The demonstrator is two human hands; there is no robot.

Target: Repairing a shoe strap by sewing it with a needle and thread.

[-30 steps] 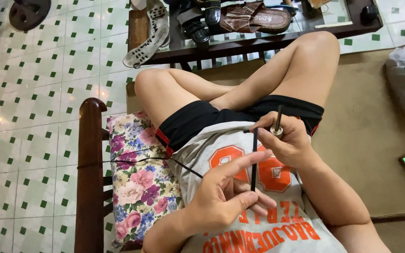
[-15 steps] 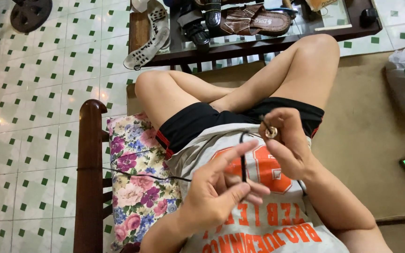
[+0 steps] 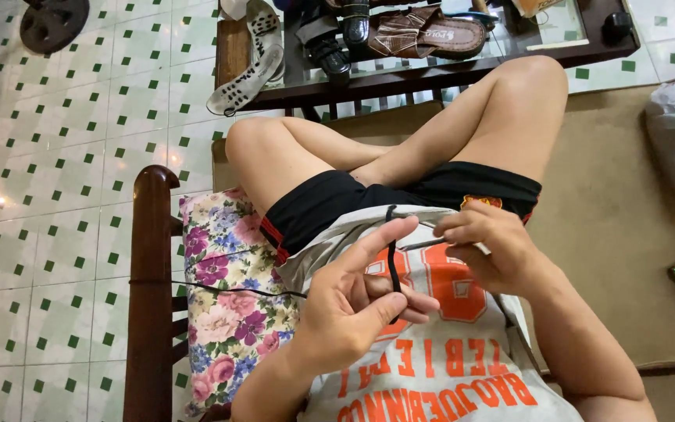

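Head view — floral cushion (image 3: pixel 224 305) beside hands, shoe rack (image 3: pixel 423 66) ahead, perhaps glass-topped.

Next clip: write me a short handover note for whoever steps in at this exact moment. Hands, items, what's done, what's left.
Left hand: pinches a black cord between thumb and fingers, forefinger stretched out; the cord stands up in a narrow loop.
Right hand: holds a thin metal hook tool, its tip pointing at the loop.
Cord trails left across the floral cushion to the wooden armrest.
Done: loop formed and held.
Left: the tip is not clearly through the loop yet.
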